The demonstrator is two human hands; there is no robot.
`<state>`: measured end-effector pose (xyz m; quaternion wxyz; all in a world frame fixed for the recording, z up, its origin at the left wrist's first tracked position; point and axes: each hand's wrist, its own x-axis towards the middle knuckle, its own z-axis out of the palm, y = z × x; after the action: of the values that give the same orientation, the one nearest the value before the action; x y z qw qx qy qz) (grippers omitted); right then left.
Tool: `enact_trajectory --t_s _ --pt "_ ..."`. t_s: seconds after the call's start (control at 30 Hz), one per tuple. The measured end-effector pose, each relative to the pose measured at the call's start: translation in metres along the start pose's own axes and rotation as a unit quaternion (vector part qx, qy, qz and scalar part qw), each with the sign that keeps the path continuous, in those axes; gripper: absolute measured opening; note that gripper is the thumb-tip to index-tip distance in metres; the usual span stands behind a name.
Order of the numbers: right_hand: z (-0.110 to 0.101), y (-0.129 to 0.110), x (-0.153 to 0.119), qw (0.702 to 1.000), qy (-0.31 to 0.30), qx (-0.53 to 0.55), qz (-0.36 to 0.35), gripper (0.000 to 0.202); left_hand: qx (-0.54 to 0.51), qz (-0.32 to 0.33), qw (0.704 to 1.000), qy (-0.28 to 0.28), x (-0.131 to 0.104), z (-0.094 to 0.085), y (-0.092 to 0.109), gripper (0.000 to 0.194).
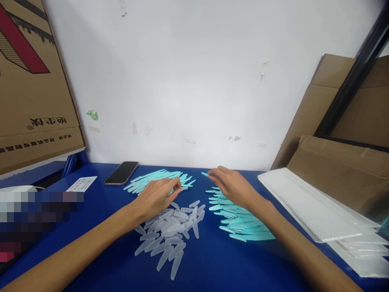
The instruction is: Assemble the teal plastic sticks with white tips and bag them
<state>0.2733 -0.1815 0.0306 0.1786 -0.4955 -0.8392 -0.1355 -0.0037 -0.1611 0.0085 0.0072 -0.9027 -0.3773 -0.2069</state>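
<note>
My right hand (229,184) pinches a small turquoise piece (205,174) by one end, above the back of the right-hand pile. That pile (234,215) is made of slim turquoise pieces lying in a column, partly under my right wrist. My left hand (159,194) is closed, thumb and forefinger together, at the front edge of a second turquoise pile (152,178); a pale translucent tip shows at its fingertips. Just below it lies a loose heap of frosted translucent caps (173,227), several of them pointing toward me.
A phone (121,173) and a white card (81,184) lie at the left on the blue table (206,263). White plastic bags (306,202) are stacked at the right. Cardboard (36,89) stands at the left, more cardboard (334,174) at the right, behind them a white wall.
</note>
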Motion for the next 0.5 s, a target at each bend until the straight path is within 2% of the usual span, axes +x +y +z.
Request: enact_trajectory --t_s 0.1,0.2,0.5 --pt "0.002 -0.020 -0.002 0.996 0.003 0.056 -0.074 0.031 -0.004 0.000 1.000 0.009 0.000 0.000 0.000 0.014" --pt "0.006 -0.030 -0.003 0.993 -0.005 0.048 -0.111 0.030 -0.008 0.009 1.000 0.018 0.001 0.000 0.001 0.017" --pt "0.013 -0.025 -0.003 0.994 -0.009 0.039 -0.106 0.029 -0.042 0.032 0.998 0.032 0.000 0.002 0.001 0.020"
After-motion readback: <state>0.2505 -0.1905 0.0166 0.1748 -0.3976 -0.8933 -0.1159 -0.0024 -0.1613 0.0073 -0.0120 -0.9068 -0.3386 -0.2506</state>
